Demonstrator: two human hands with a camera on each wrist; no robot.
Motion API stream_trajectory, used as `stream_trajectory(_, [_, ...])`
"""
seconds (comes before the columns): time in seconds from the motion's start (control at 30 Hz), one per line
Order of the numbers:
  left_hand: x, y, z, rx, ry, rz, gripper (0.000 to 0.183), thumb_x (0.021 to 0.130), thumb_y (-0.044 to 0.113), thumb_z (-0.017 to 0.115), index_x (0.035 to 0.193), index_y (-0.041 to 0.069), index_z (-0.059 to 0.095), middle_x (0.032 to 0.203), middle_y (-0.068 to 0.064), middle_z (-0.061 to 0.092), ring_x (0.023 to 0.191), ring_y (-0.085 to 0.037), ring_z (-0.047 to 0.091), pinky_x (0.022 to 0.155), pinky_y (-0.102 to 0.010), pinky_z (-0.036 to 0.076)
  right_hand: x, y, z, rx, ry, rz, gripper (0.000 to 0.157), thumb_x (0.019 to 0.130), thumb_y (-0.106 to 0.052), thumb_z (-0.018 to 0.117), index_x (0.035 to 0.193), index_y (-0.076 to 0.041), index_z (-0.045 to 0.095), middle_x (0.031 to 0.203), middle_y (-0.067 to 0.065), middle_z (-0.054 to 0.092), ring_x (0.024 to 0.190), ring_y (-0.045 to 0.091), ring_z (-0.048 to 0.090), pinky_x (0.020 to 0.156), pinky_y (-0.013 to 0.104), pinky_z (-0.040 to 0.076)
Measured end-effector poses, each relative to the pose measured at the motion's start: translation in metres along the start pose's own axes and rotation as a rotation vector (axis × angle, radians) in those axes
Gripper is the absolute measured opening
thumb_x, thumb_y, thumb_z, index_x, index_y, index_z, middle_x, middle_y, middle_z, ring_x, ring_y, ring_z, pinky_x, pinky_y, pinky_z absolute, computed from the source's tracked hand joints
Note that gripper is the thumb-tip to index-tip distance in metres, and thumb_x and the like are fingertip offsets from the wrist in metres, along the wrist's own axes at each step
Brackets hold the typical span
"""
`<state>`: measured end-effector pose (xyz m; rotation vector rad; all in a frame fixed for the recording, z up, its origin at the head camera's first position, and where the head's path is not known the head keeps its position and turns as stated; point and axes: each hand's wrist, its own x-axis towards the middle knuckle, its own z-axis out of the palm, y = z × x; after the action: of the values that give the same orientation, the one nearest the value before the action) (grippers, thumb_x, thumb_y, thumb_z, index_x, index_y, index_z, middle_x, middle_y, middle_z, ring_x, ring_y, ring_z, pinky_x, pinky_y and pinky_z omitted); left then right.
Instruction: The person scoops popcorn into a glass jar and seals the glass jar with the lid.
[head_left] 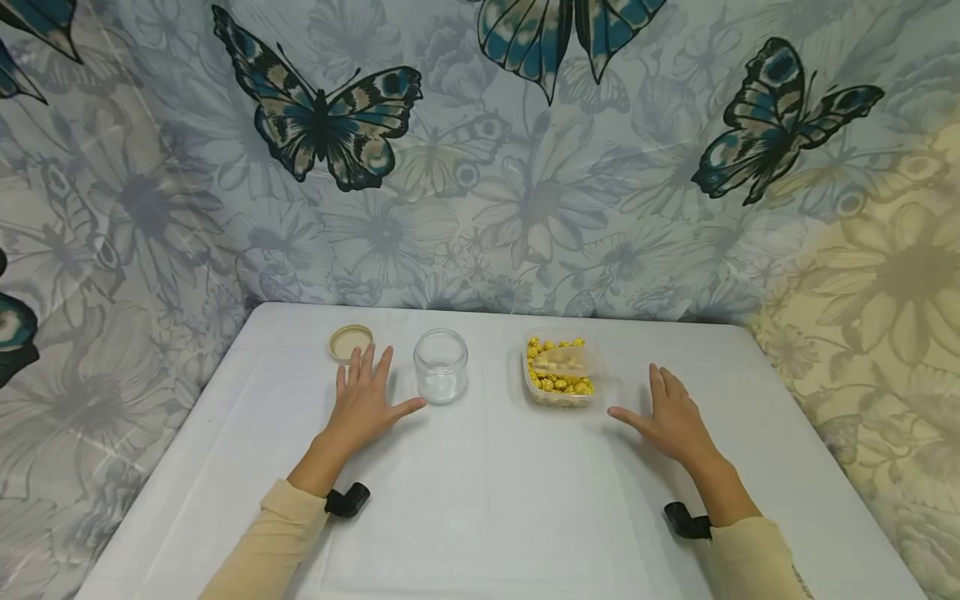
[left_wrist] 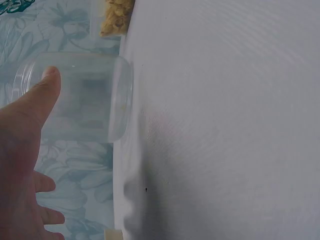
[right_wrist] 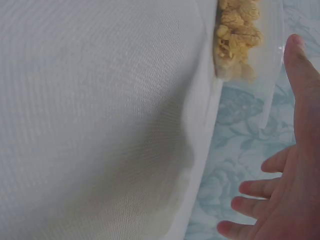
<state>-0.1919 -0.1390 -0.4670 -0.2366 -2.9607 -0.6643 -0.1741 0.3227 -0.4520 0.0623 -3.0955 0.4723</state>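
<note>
A clear round jar (head_left: 441,367) stands upright and without a lid on the table. My left hand (head_left: 362,408) is held spread just left of it, with the thumb pointing toward the jar and nothing gripped. Beyond those fingertips lies a round gold-rimmed lid (head_left: 350,342). To the jar's right, a clear plastic box (head_left: 558,400) holds yellow popcorn-like pieces (head_left: 566,384), with a pale translucent piece across its middle. Fingers apart and holding nothing, my right hand (head_left: 671,417) hovers right of the box. In the right wrist view, its thumb overlaps the box's edge.
A white cloth covers the table (head_left: 480,500), whose far edge meets a butterfly-patterned backdrop (head_left: 540,208). Black wrist cameras (head_left: 348,500) are strapped at both sleeves.
</note>
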Motion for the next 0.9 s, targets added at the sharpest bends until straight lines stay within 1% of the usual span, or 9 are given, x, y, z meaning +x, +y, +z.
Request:
stream_trajectory(0.2, [0.002, 0.002, 0.0, -0.004, -0.023, -0.002, 0.106, 0.078, 0.068, 0.067, 0.155, 0.008, 0.025, 0.161, -0.025, 0.014, 0.15, -0.046, 0.004, 0.116, -0.069, 0.007, 0.001, 0.0, -0.002, 0.018, -0.009, -0.002, 0.114, 0.085, -0.065, 0.061, 0.15, 0.013, 0.011, 0.151, 0.041, 0.018, 0.137, 0.059, 0.02, 0.108, 0.072, 0.022])
stream_trajectory(0.4, [0.002, 0.003, 0.0, -0.012, -0.02, 0.004, 0.106, 0.077, 0.067, 0.067, 0.154, 0.008, 0.026, 0.16, -0.026, 0.015, 0.149, -0.046, 0.005, 0.115, -0.07, 0.007, 0.001, -0.001, -0.005, 0.031, -0.026, -0.005, 0.113, 0.085, -0.064, 0.061, 0.152, 0.011, 0.01, 0.151, 0.04, 0.018, 0.137, 0.058, 0.02, 0.107, 0.073, 0.022])
stream_trajectory(0.7, [0.002, 0.005, -0.003, -0.038, -0.039, -0.006, 0.106, 0.078, 0.066, 0.068, 0.155, 0.008, 0.024, 0.161, -0.025, 0.014, 0.15, -0.045, 0.003, 0.116, -0.069, 0.005, 0.003, -0.005, -0.007, 0.051, 0.011, -0.006, 0.11, 0.086, -0.062, 0.062, 0.152, 0.009, 0.011, 0.151, 0.04, 0.021, 0.136, 0.057, 0.024, 0.107, 0.071, 0.026])
stream_trajectory(0.9, [0.004, 0.008, -0.004, -0.079, -0.047, -0.003, 0.105, 0.079, 0.065, 0.068, 0.155, 0.009, 0.023, 0.161, -0.024, 0.014, 0.15, -0.044, 0.004, 0.116, -0.069, 0.005, 0.004, -0.007, -0.011, 0.069, 0.003, 0.005, 0.11, 0.086, -0.063, 0.061, 0.153, 0.008, 0.01, 0.151, 0.039, 0.021, 0.137, 0.057, 0.024, 0.108, 0.071, 0.026])
